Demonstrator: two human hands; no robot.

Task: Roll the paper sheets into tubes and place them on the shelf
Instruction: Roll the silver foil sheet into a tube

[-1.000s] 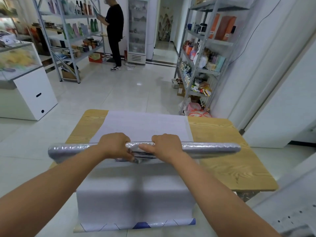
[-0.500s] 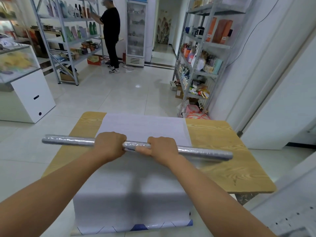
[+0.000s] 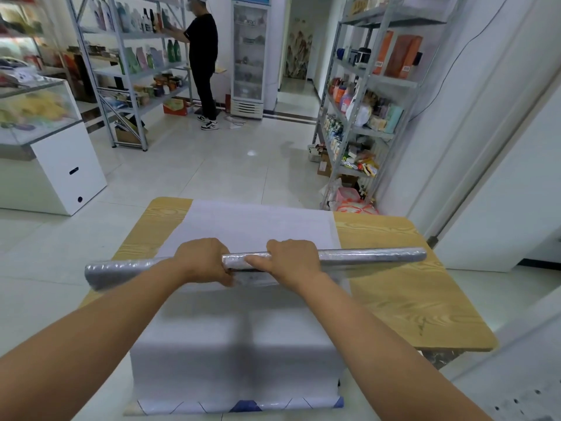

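A long silvery rolled paper tube [image 3: 370,256] is held level above the wooden table [image 3: 403,287]. My left hand [image 3: 203,261] grips it left of the middle, fingers curled round it. My right hand [image 3: 291,259] grips it just right of the middle. The tube's left part looks wider and looser than the right part. Under the tube a pale flat paper sheet [image 3: 243,329] lies along the table and hangs over the near edge, its hem showing a blue pattern.
A metal shelf [image 3: 367,117] full of goods stands to the right beyond the table. Another shelf [image 3: 127,74] stands at the far left, with a person in black [image 3: 203,62] at it. A white counter [image 3: 51,165] is on the left, a fridge [image 3: 249,56] at the back.
The tube has levelled, its right end rising, and its left part has loosened and widened again. My hands stay on its middle. The view has tilted slightly down toward the table.
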